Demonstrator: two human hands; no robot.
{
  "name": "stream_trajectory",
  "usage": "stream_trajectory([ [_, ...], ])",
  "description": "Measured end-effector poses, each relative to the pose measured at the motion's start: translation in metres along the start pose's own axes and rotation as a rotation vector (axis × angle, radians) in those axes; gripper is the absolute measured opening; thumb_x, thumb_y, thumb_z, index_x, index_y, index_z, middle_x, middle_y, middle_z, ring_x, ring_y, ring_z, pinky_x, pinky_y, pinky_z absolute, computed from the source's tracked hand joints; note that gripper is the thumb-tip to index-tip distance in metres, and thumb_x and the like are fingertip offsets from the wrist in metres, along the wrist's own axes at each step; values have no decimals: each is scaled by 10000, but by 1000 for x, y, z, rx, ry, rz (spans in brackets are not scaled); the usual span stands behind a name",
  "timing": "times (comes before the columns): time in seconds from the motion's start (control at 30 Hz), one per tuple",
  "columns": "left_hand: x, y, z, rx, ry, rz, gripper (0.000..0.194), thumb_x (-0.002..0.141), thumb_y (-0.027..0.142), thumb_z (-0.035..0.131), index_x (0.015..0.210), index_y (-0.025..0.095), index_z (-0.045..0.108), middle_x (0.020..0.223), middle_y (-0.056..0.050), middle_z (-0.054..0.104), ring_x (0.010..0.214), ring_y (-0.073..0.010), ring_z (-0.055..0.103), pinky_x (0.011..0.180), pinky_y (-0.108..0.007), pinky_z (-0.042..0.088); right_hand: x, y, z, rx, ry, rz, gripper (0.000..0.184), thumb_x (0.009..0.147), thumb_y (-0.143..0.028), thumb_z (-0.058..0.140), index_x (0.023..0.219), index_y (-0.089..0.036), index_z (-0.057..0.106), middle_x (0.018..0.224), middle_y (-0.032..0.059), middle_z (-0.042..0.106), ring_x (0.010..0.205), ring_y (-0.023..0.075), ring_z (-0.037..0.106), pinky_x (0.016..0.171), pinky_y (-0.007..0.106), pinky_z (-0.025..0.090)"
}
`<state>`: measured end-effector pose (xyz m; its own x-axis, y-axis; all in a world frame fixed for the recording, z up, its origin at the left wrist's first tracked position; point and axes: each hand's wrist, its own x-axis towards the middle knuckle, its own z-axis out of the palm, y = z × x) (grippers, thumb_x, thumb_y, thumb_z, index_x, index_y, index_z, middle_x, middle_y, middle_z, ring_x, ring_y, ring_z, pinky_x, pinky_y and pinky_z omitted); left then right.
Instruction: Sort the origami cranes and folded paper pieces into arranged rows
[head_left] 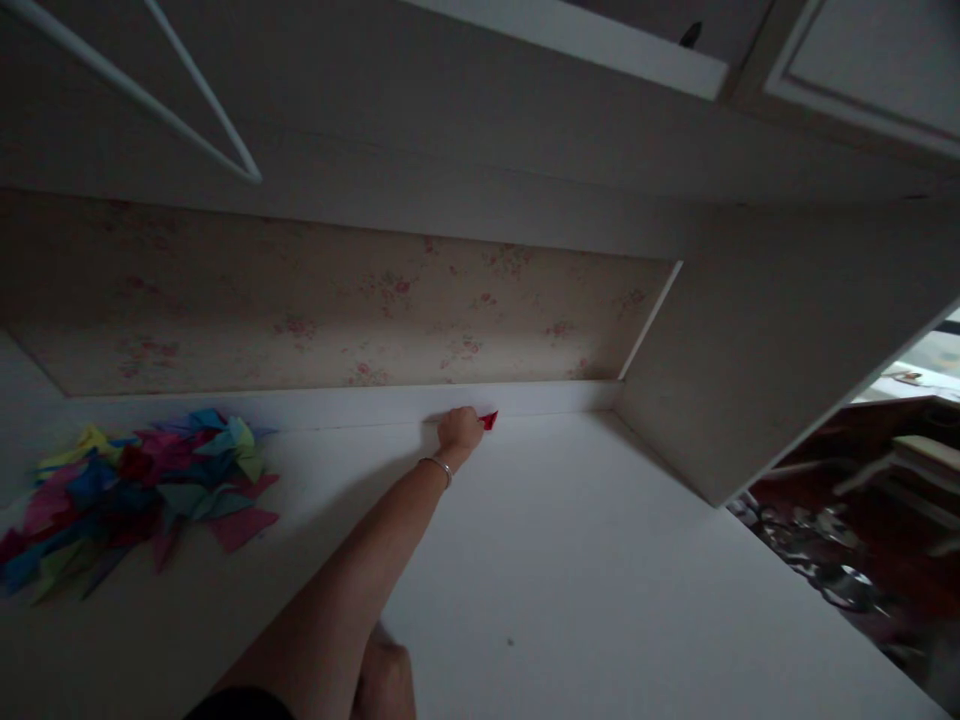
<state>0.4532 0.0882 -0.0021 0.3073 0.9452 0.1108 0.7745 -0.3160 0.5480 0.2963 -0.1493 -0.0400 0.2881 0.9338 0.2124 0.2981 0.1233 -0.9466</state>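
Nearest, at the lower edge, the right hand (pixel 386 682) looks curled and is partly hidden behind the left forearm; I cannot tell whether it holds anything. The forearm slants out over the white worktop (pixel 600 560), a bracelet (pixel 441 468) at its wrist. To the left, a loose heap of colourful folded papers (pixel 142 490) lies near the back. Farther along, well apart from the heap, the left hand (pixel 460 430) is closed, apparently pinching a small red folded paper (pixel 489 420) by the low white back strip (pixel 555 397); whether the paper touches it is unclear. A light fingertip pinch should spare the creases, and the forearm is best kept clear of the heap. Behind runs floral wallpaper (pixel 405 310).
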Motion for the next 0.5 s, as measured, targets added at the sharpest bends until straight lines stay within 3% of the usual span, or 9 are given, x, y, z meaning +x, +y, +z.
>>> stream_trajectory([
  [0.13,-34,-2,-14,-136,-10,47,182,796,306,587,842,219,740,929,-84,741,867,-217,666,706,-267,455,-3,11,3,17,4,12,265,792,-234,462,611,-189,651,579,7,610,558,137,558,512,207,381],
  [0.27,-96,-24,-41,-278,-13,96,179,777,341,609,769,195,712,769,-15,728,714,-139,647,620,-199,437,-5,12,-3,38,-73,59,264,831,-266,463,705,-194,684,610,14,624,569,144,560,502,206,382],
  [0.33,-130,-47,-63,-365,4,102,228,799,377,577,753,181,683,709,4,693,657,-116,614,571,-182,420,-6,9,-7,47,-135,53,254,832,-264,469,721,-193,686,624,14,628,562,142,553,505,208,384],
  [0.37,-147,-62,-75,-511,26,87,240,786,384,591,714,166,662,665,5,660,619,-112,584,542,-184,402,-6,8,-9,46,-159,44,244,827,-257,473,727,-192,687,630,13,630,562,141,550,513,209,386],
  [0.5,-209,-128,-123,-816,137,-148,284,744,435,617,639,180,551,468,82,414,420,-69,342,412,-190,245,-8,5,-12,20,-206,35,254,846,-288,464,751,-189,679,614,4,615,555,138,527,515,212,375],
])
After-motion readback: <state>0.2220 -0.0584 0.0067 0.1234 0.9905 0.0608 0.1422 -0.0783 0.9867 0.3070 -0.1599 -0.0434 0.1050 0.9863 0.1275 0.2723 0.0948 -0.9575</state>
